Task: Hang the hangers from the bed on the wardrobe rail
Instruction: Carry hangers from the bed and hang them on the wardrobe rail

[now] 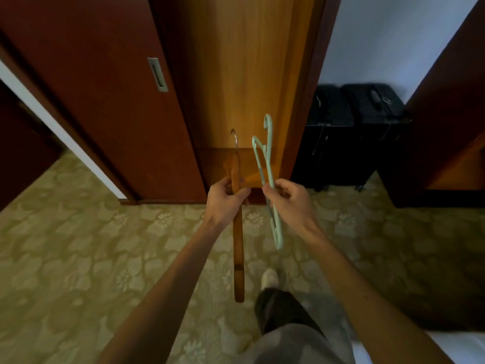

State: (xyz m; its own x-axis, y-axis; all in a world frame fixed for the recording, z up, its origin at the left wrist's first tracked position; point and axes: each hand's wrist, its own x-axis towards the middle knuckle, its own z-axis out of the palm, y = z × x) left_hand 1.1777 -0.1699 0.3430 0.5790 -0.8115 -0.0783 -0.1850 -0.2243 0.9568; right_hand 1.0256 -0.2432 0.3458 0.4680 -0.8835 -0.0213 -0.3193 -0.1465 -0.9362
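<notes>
A: What is each of the hands doing?

B: The left hand (227, 198) is closed round a wooden hanger (238, 232), gripping it partway along its body. The right hand (284, 197) pinches a green hanger (267, 166) near the middle of its frame. Both hangers are up in the air in front of the wardrobe (236, 74), above the carpet (78, 258), and touch nothing else.

A: How do they look?

B: The wooden one is seen edge-on: a long brown bar with a thin metal hook (234, 139) at the top. The green one is pale, thin plastic, with an open outline and a moulded hook pointing up.

A: And to handle?

B: I'd judge the wooden one stiff and the heavier of the two, so a full grip just under the hook would steady it. The plastic one looks light and likely bends a little; holding it close below its hook should stop it swinging.

A: Is the rail in sight?

B: No. Only the open wardrobe's lower panel and its sliding door (105, 101) show, so both hangers are not yet hung.
</notes>
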